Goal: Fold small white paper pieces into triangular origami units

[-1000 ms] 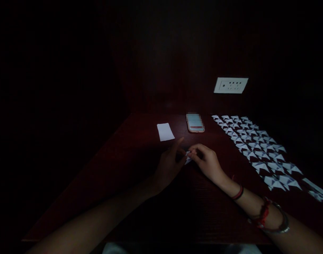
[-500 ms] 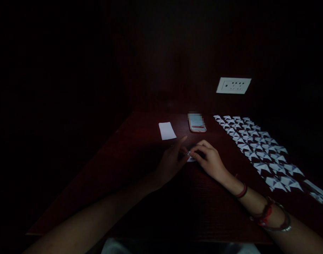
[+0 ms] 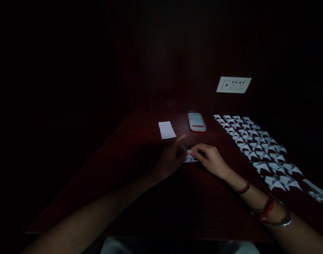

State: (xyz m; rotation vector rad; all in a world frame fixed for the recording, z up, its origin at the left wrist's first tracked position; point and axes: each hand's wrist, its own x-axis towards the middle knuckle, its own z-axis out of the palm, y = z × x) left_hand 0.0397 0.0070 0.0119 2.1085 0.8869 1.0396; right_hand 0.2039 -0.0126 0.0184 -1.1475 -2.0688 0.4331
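A small folded white paper piece (image 3: 190, 157) lies on the dark red table (image 3: 140, 165) between my two hands. My left hand (image 3: 170, 158) pinches its left edge, with the forefinger stretched out toward the back. My right hand (image 3: 210, 159) has its fingers curled and pressed on the paper's right side. Bracelets circle my right wrist.
A blank white slip (image 3: 166, 129) and a phone (image 3: 196, 122) lie behind my hands. Several folded paper pieces (image 3: 259, 146) run in rows along the table's right side. A white wall socket (image 3: 233, 84) is on the back wall. The room is very dark.
The folded piece shows more between my hands and lies flatter on the table. My right hand's fingers have curled down onto it. Both hands stayed in the same spot.
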